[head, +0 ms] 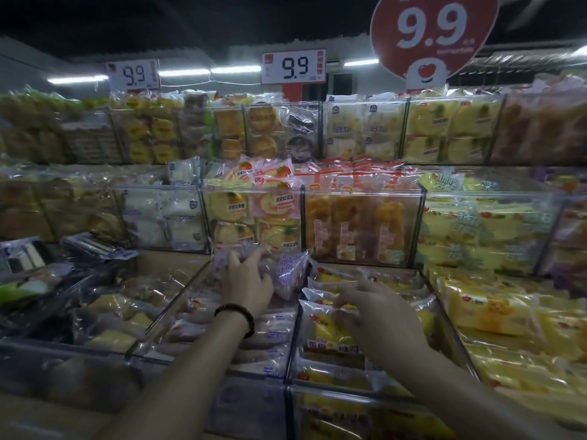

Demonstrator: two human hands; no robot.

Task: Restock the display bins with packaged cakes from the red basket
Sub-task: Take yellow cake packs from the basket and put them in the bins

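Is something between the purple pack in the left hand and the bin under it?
Nothing visible. The left hand holds the purple pack over the open-topped bin, where similar packs already lie; no lid covers it.

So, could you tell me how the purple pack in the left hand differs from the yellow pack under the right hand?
The purple pack has lilac print; the yellow pack shows yellow cake. The purple pack is tilted up, gripped by the left hand; the yellow pack lies flat under the right hand. Both are sealed in plastic.
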